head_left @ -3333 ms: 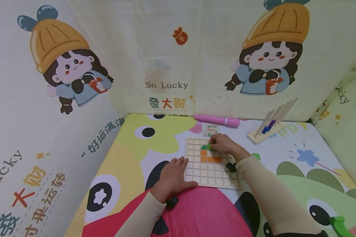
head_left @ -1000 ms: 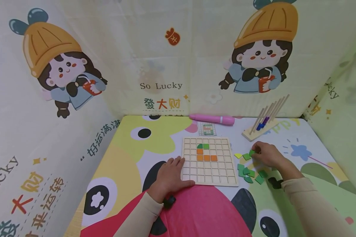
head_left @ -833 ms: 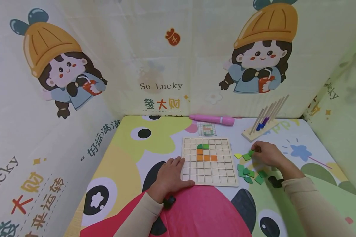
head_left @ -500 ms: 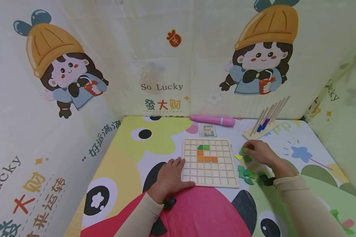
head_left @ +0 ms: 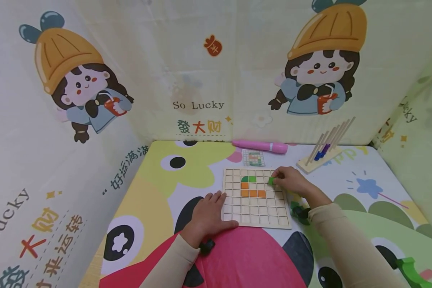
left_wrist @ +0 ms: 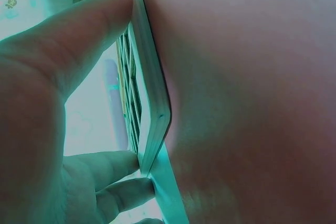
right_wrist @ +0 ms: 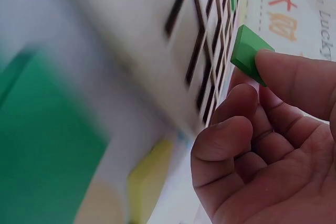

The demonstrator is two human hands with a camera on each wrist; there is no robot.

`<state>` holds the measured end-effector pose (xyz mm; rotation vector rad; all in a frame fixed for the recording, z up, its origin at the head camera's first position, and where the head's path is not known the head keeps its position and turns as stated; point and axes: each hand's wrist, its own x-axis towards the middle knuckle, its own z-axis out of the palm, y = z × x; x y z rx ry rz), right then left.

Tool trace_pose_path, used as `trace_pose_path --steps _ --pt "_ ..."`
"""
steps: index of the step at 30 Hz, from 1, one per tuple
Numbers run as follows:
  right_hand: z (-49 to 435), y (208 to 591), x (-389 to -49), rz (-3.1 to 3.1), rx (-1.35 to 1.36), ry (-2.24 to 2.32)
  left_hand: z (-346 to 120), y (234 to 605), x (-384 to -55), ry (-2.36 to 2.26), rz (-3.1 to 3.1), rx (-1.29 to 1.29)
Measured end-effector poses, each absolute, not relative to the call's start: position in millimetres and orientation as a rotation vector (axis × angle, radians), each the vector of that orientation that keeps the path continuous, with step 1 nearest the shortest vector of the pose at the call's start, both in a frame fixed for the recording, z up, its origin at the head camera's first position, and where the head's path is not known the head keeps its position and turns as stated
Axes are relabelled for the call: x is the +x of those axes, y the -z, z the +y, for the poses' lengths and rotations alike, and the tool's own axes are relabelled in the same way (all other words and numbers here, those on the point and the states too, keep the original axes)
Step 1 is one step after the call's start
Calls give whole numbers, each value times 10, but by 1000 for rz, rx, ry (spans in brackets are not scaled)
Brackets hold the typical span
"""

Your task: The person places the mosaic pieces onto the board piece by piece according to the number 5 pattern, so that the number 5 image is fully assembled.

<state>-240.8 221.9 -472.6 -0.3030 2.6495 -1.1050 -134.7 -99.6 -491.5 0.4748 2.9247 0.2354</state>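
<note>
Evenly lit cream printed-fabric walls (head_left: 147,60) run from nine o'clock through twelve to three, bearing cartoon girls in orange beanies (head_left: 79,78) at ten and two; a cartoon-print tablecloth (head_left: 191,176) spreads towards six, pale woodgrain (head_left: 94,266) showing between seven and eight.

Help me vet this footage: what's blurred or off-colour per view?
Head: board clear, light fairly even. Left wrist: turquoise tint, upper left washed out, blurred reddish cloth. Right wrist: pinched green tile fairly sharp, green piece at left out of focus.
</note>
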Motion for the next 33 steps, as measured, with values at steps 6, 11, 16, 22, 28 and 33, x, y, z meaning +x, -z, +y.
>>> trace_pose_path --steps 6,11,16,22,28,33 --pt "2031 4686 -2474 2670 -397 1087 -989 4905 -1347 -231 2923 475" --pt "1939 4704 -2531 2681 -441 1051 -987 4904 -1337 -235 2917 464" --pt "1895 4743 -2586 2709 -458 980 -988 4898 -1330 -252 2912 451" --pt "1880 4766 -2610 2705 -452 967 -986 4905 -1348 -245 2917 451" --pt "1871 4769 -2620 2705 -454 972 -987 4903 -1352 -240 2919 447" --pt "1851 4772 -2624 2714 -436 947 -988 4906 -1350 -237 2919 450"
